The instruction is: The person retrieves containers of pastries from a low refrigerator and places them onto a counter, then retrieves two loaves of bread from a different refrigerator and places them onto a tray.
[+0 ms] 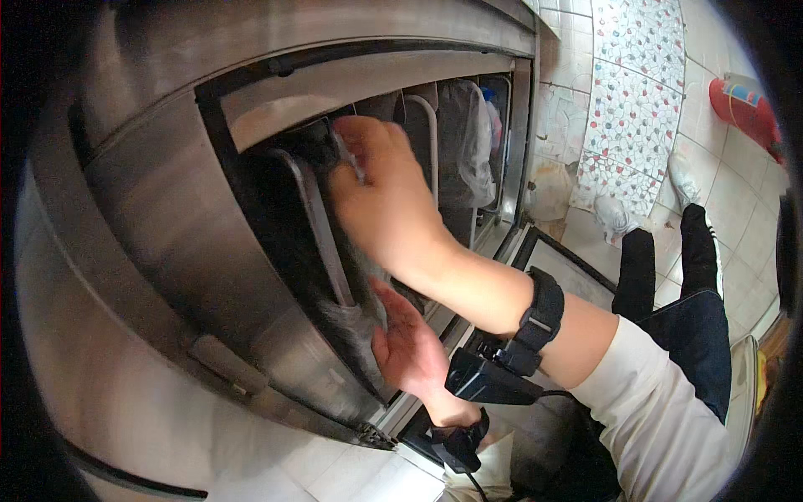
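My right hand point(381, 188) reaches into an open stainless-steel cabinet point(167, 197), its fingers bent closed on the pale edge of what looks like a plastic bag point(347, 155). Slightly smeared by motion, the fingers partly hide what they grip. Lower down, my left hand point(410, 347) is open at the cabinet's edge, palm up, its fingertips beside grey translucent plastic point(345, 322). Just left of my hands stands a pale metal rail or tray edge point(314, 222). The bag's contents cannot be made out.
Further right in the cabinet are a curved pale rail point(431, 134) and a hanging clear plastic bag point(468, 167). A black-edged door or panel point(569, 259) lies below the opening. On the tiled floor are a patterned strip point(631, 92) and a red fire extinguisher point(744, 113).
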A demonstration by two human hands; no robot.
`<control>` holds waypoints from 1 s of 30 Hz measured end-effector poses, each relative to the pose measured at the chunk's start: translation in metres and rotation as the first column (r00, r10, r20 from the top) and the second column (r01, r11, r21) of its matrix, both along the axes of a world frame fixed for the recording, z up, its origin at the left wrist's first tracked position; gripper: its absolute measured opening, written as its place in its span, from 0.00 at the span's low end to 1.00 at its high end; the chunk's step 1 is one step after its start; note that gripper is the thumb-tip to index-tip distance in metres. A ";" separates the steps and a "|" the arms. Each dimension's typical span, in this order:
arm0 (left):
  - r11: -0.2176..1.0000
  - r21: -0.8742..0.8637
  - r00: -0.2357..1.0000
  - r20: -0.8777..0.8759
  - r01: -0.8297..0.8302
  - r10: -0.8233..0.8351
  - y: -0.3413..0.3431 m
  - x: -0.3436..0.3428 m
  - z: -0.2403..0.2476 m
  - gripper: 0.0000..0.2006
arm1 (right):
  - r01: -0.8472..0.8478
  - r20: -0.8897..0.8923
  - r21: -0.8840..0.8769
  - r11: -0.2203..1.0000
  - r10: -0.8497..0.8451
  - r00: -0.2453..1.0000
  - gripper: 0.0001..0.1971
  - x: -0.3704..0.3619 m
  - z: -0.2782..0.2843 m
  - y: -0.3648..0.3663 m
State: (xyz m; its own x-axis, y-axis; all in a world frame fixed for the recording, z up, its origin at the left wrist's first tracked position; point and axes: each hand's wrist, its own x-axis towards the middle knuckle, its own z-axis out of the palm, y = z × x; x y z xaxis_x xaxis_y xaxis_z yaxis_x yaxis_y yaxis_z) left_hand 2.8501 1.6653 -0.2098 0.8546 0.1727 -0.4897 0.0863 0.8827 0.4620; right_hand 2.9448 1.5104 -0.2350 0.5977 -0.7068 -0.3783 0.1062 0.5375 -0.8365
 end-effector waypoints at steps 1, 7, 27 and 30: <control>1.000 0.007 1.000 -0.002 0.003 -0.003 -0.005 0.007 -0.001 0.28 | -0.092 -0.040 0.000 0.996 0.092 0.995 0.19 0.002 0.001 0.001; 0.998 0.052 0.994 -0.098 0.043 -0.038 -0.005 0.018 0.022 0.28 | 0.021 -0.078 -0.126 0.992 -0.031 0.996 0.19 0.002 0.009 0.008; 0.985 0.142 0.995 -0.001 0.097 -0.098 -0.008 0.015 0.011 0.25 | -0.213 0.568 0.309 0.927 -0.001 0.823 0.27 0.000 0.023 0.013; 0.986 0.131 0.994 0.010 0.107 -0.109 -0.010 0.017 0.010 0.25 | -0.295 0.628 0.357 0.886 0.006 0.778 0.27 -0.002 0.021 0.010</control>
State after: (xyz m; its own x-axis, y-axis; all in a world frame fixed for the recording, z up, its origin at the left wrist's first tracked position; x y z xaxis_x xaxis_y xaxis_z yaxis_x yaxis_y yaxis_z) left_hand 2.8671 1.6554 -0.1996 0.8796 0.1399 -0.4546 0.1693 0.8011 0.5742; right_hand 2.9433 1.5202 -0.2138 0.8834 -0.4476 -0.1389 0.3878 0.8645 -0.3197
